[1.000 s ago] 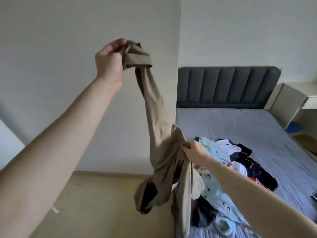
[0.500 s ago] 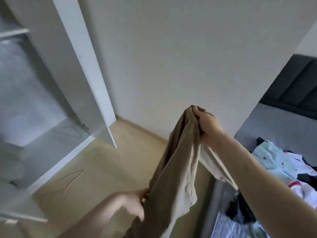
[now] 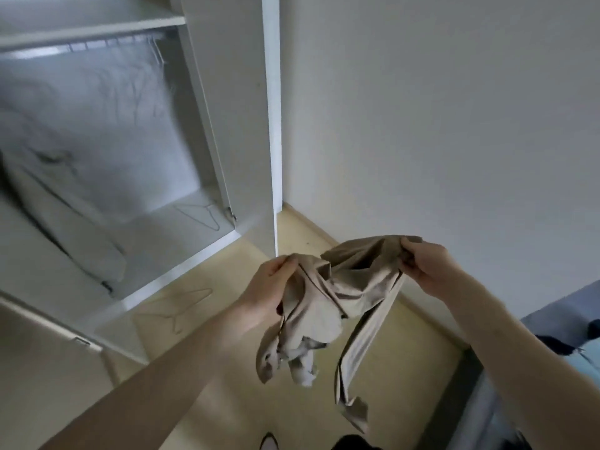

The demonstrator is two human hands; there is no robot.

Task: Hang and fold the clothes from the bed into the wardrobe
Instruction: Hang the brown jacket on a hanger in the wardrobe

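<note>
Both hands grip beige trousers at centre frame: left hand, right hand. Open wardrobe fills the upper left; a hanger lies on the floor.

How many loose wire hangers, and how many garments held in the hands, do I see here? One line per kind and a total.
Loose wire hangers: 2, floor hanger and wardrobe-bottom hanger
Held garments: 1, beige garment, gripped by left hand and right hand
Total: 3
</note>
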